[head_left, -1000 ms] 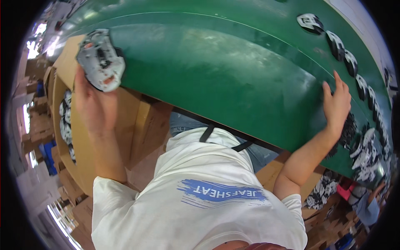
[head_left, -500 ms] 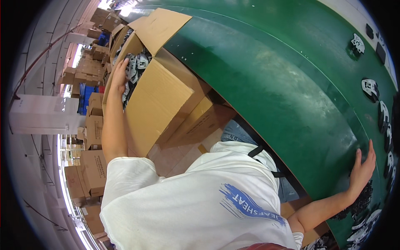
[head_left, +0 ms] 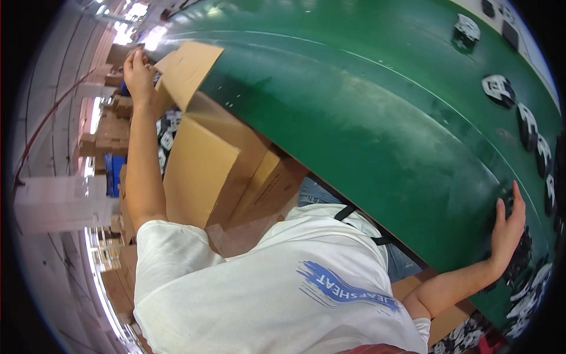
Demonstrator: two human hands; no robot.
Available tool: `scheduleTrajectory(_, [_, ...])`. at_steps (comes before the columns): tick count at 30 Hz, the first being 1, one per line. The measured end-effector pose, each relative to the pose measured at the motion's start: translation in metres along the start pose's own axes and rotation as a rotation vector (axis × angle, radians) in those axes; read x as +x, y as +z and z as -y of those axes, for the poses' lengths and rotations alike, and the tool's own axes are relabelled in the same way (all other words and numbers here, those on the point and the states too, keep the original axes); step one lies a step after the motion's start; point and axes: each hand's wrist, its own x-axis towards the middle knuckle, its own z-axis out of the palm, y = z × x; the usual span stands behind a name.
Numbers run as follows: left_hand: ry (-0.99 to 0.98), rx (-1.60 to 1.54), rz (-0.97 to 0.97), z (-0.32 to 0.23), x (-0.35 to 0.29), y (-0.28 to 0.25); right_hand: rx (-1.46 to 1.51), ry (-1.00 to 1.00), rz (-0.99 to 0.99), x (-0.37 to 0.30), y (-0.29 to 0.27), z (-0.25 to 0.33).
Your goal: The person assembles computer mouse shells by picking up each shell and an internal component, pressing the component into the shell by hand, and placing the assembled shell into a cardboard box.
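Note:
My left hand point(head_left: 138, 75) is raised at the far left, above the open cardboard box point(head_left: 197, 171). Its fingers are curled in, and whatever they may hold is hidden or too small to make out. Beside that wrist stands the upright box flap point(head_left: 191, 68). Below the forearm, white and black moulded parts point(head_left: 167, 140) fill the box. At the right, my right hand point(head_left: 509, 227) is over the green work surface point(head_left: 365, 153), thumb and fingers stretched apart with nothing visible in them. Dark parts point(head_left: 520, 256) lie just beside it.
A row of white and black moulded parts point(head_left: 500, 89) runs along the right side of the green surface. More parts point(head_left: 463, 337) are heaped below its edge at the lower right. Stacked cartons point(head_left: 112, 127) and a blue container point(head_left: 115, 174) stand at the left.
My left hand has come up out of the box of parts to above its far end, fingers now curled. My right hand stays spread at the right. The whole view has shifted.

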Motion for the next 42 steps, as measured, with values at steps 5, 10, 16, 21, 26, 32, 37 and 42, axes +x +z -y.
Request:
scheduleTrajectory(5, [0.341,-0.101,0.409,-0.075,-0.071,0.147,-0.181,0.067,-0.062,-0.022,-0.014,0.020])
scheduleTrajectory(10, [0.387,-0.316,0.881,-0.122,-0.178,0.320,-0.096,0.090,0.044,-0.052,-0.017,0.026])
scheduleTrajectory(16, [0.387,-0.330,0.828,-0.205,-0.304,0.517,-0.087,-0.061,0.015,-0.059,-0.012,0.014])
scheduleTrajectory(21, [0.334,0.234,0.586,-0.226,-0.297,0.605,0.072,-0.010,-0.059,-0.057,-0.009,0.044])
scheduleTrajectory(26, [0.655,0.417,0.797,-0.235,-0.285,0.581,0.282,0.134,-0.135,-0.073,-0.001,0.031])
scheduleTrajectory(32, [0.958,0.000,0.547,-0.134,-0.218,0.526,0.400,0.030,-0.180,-0.065,0.008,0.047])
scheduleTrajectory(37, [0.819,-0.296,0.720,-0.154,-0.267,0.380,0.416,-0.056,-0.090,-0.063,0.022,0.059])
scheduleTrajectory(42, [0.882,-0.144,0.963,-0.156,-0.345,0.276,0.299,-0.210,0.001,-0.053,0.041,0.084])
